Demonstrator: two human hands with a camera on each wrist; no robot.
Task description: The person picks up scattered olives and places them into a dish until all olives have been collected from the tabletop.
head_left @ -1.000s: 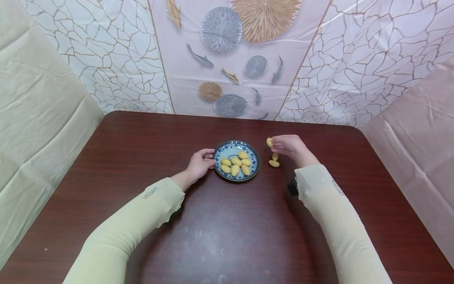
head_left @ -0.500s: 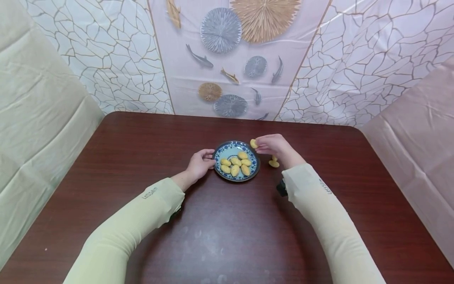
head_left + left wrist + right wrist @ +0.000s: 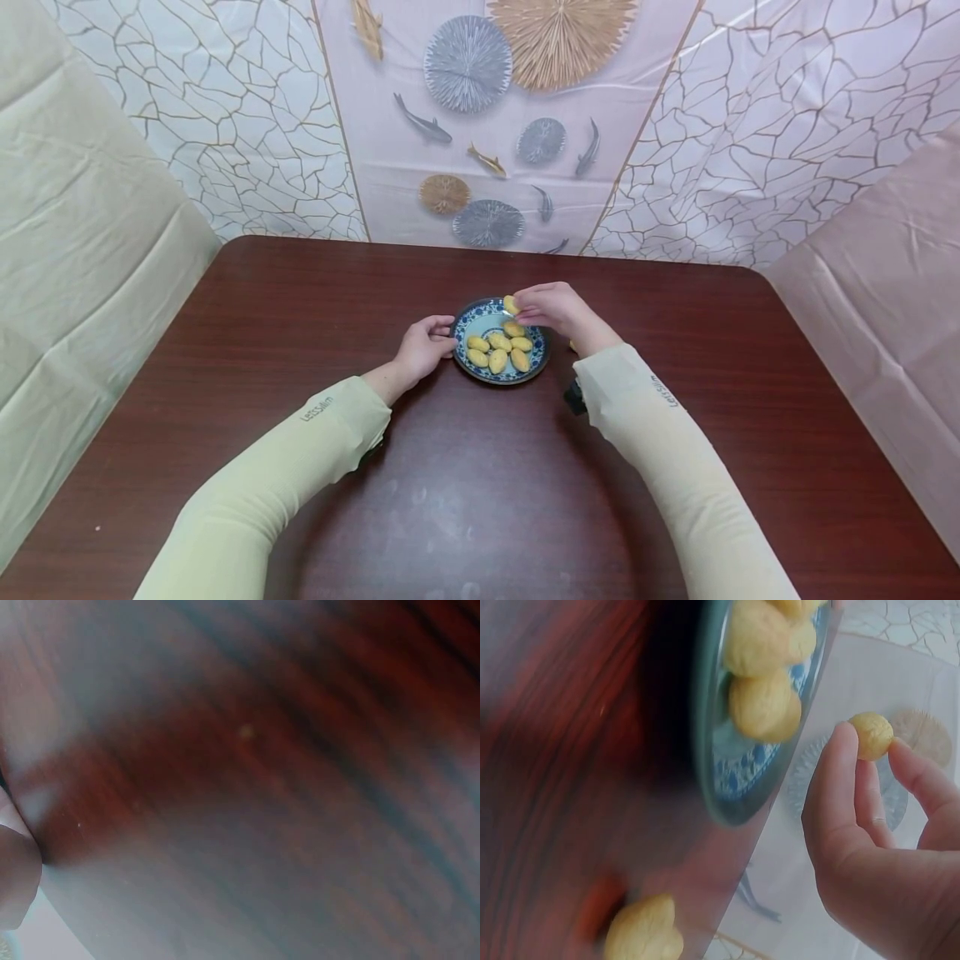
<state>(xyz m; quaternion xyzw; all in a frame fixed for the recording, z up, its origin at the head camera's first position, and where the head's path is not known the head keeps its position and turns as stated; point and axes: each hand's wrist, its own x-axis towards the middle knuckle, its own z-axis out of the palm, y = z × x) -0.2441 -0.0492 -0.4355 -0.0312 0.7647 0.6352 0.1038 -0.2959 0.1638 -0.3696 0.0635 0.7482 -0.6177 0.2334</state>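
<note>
A blue-and-white patterned plate (image 3: 482, 320) with a dark rim carries several small yellow oval pieces (image 3: 498, 361). They look like wrinkled nuts or small fruits; the exact kind is unclear. My left hand (image 3: 420, 346) holds the plate's left rim, and a fingertip (image 3: 19, 874) shows at the edge of the left wrist view. Above the plate's far right part, my right hand (image 3: 558, 308) pinches one yellow oval piece (image 3: 871, 736) between fingertips and thumb. This piece is apart from those on the plate in the right wrist view.
On the table right of the plate lie further yellow pieces (image 3: 643, 930), mostly hidden by the right wrist in the head view. The dark red-brown table (image 3: 330, 292) ends at a patterned cloth (image 3: 480, 125) behind; plain cloths hang at both sides.
My right hand has carried the pinched yellow piece leftward, from beside the pieces on the table to over the plate. The left hand and plate have stayed still.
</note>
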